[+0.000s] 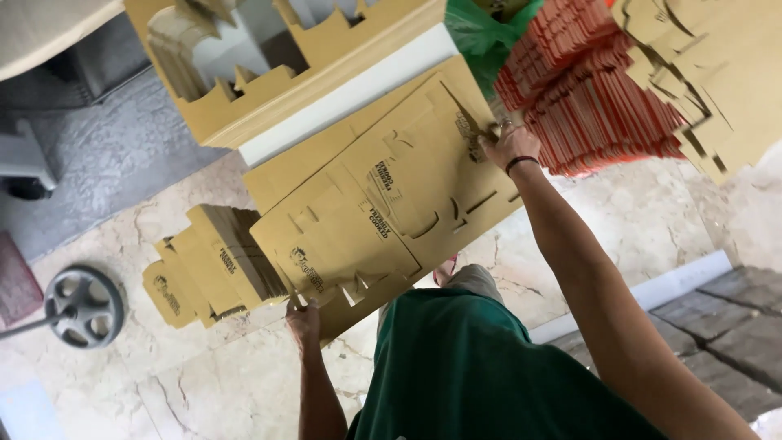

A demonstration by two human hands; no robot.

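- Head view: a wide flat sheet of die-cut brown cardboard [383, 204] fills the middle of the frame, slanting from lower left to upper right, with dark printed marks and cut slots across its face
- The left hand [304, 319], low and left of centre, pinches the sheet's lower corner; its grip is pressed together on the edge
- The right hand [509, 145], right of centre near the top, holds the sheet's far end, fingers curled over the edge, a dark band on the wrist
- A thick stack of like brown die-cut blanks [293, 65] sits at upper centre, pale along its side face, its top cut off by the frame
- A lower pile of folded brown blanks [208, 265] lies at middle left on the marbled floor [163, 383], partly hidden by the held sheet
- A stack of red-edged flat cartons [586, 106] stands at upper right, beside more brown cut sheets [717, 73] that run out of the frame
- A scrap of green plastic bag [489, 28] shows at top centre, mostly hidden
- A grey wheel [84, 305] lies at the left edge
- A green shirt [481, 375] fills the bottom centre, hiding the floor beneath; the print on the sheets is too small to make out
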